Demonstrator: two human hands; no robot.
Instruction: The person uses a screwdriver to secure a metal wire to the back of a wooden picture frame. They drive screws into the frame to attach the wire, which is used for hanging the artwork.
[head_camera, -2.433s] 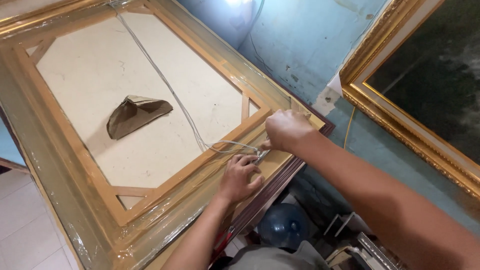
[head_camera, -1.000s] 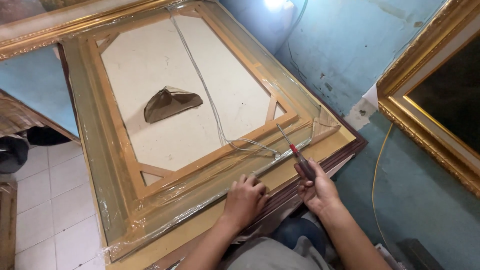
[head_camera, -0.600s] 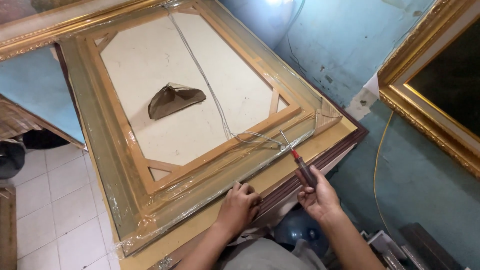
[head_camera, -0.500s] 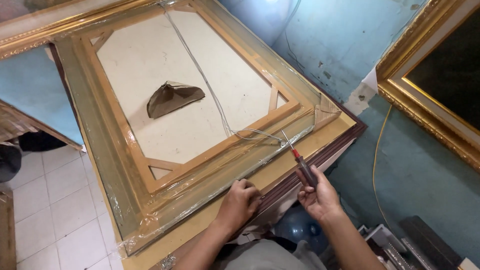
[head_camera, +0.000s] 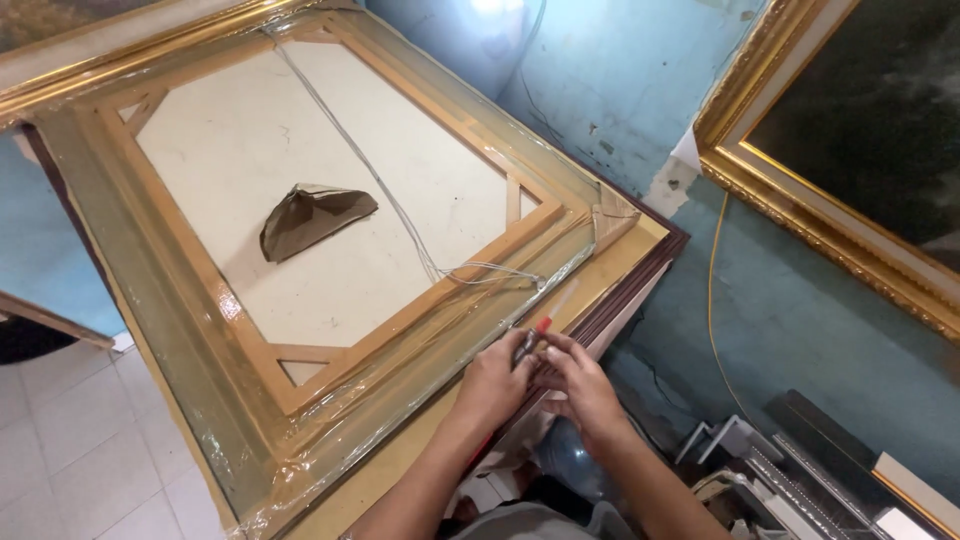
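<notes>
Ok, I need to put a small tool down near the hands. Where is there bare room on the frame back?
Bare: the pale backing board between the brown patch and the wooden stretcher. Crowded: the near edge, where the left hand and right hand meet on the red-tipped tool, beside the wire.

- Left hand (head_camera: 495, 375): bare, no glove, no ring or watch that shows; the fingers are short and blunt, nails trimmed close
- Left forearm: bare all the way down to the bottom edge of the view, no sleeve on it
- Right hand (head_camera: 580, 380): also bare, knuckles plain, nothing worn on the fingers or wrist
- Right forearm: bare as well, running to the bottom edge with no cuff in sight
- Clothing: a patch of grey cloth low between the two arms (a shirt, most likely, though too little shows to tell its cut)
</notes>
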